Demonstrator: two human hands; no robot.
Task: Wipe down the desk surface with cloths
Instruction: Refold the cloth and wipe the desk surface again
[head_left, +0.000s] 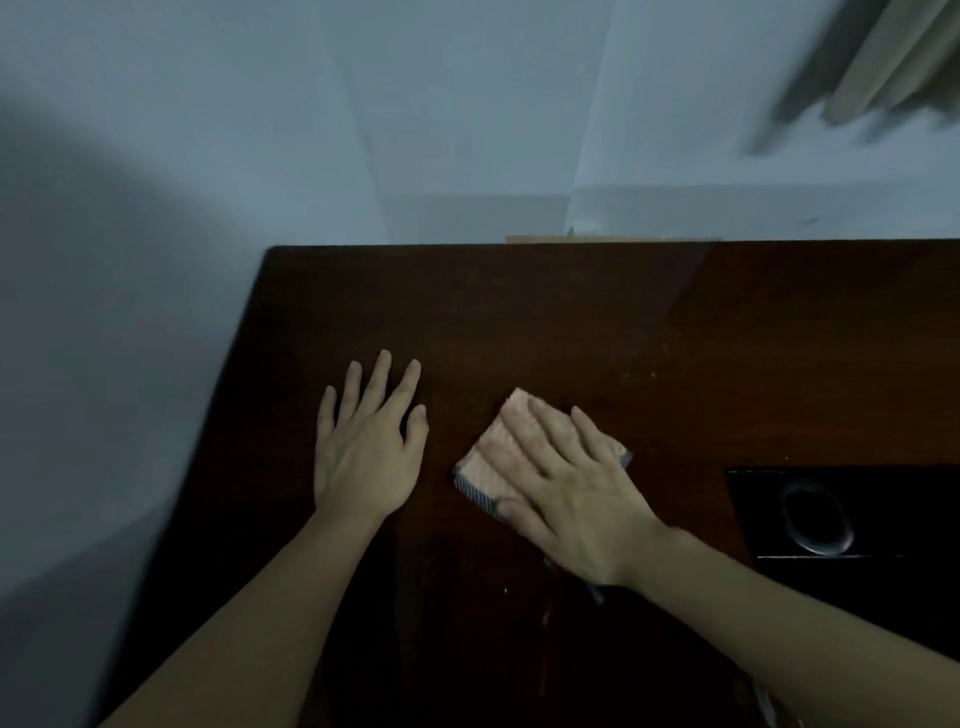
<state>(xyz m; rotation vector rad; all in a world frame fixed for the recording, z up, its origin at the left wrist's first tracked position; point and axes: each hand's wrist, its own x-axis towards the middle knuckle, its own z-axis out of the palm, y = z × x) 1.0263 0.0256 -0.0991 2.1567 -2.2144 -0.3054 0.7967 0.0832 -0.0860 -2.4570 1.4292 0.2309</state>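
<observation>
A dark brown wooden desk (597, 322) fills the lower middle of the head view. A folded pink cloth (501, 447) with a dark striped edge lies on it, just right of centre. My right hand (566, 488) lies flat on top of the cloth, its straight fingers pressing it onto the desk. My left hand (369, 441) rests flat on the bare wood to the left of the cloth, fingers spread, holding nothing.
A black box with a round speaker-like opening (815, 514) sits on the desk at the right. The desk's left edge runs beside a pale wall (156, 260), and its far edge meets the wall too. Blurred beige slats (893, 57) hang top right.
</observation>
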